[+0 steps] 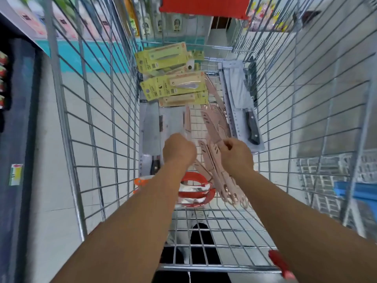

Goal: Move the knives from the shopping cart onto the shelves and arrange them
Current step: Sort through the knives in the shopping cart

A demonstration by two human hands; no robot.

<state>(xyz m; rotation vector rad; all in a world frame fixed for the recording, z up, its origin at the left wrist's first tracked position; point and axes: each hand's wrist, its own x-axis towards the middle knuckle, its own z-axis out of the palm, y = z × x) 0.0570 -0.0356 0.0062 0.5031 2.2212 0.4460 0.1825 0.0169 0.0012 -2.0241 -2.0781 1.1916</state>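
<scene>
Here the right hand [234, 154] pinches a pale pink knife [214, 137] in the cart [98, 139]; the left hand [178, 149] curls on a grey packet [173, 123].

Pink knives [216, 152], carded yellow fruit knives [173, 86], grey-packed cleavers [238, 94] heaped inside wire shopping cart [98, 123].
</scene>
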